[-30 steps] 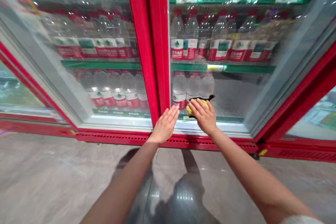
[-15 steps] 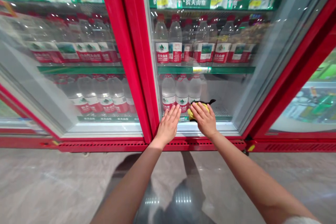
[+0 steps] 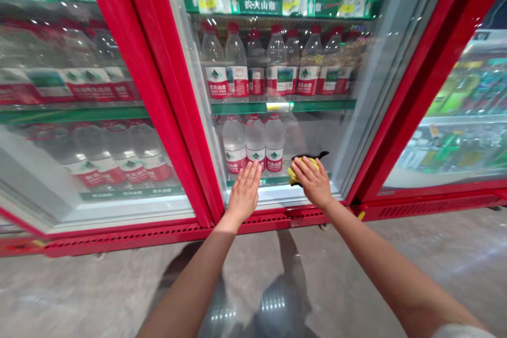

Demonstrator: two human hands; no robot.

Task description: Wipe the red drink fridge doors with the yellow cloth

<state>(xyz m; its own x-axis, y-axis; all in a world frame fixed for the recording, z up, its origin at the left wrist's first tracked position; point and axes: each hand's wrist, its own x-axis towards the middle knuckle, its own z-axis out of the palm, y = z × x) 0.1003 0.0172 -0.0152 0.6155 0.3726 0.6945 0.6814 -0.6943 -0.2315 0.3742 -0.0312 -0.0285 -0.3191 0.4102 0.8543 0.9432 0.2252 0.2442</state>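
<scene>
My right hand (image 3: 314, 181) presses a yellow and black cloth (image 3: 296, 175) on the lower part of a glass door, its fingers lying over the cloth. My left hand (image 3: 244, 193) rests with straight fingers against the same glass, left of the cloth, and holds nothing. Behind the glass, three bottles with red and white labels, one of them a bottle (image 3: 274, 142), stand on the bottom shelf. The red door frame (image 3: 170, 79) runs up to the left of my left hand.
More bottles (image 3: 235, 63) fill the shelf above, behind a green shelf strip (image 3: 325, 106). Another cooler (image 3: 455, 137) stands to the right. A red vented base (image 3: 277, 221) meets the grey floor (image 3: 356, 285).
The view has turned to the right, so the coolers appear shifted left. My right hand and the cloth have moved right along the glass, away from the three lower bottles.
</scene>
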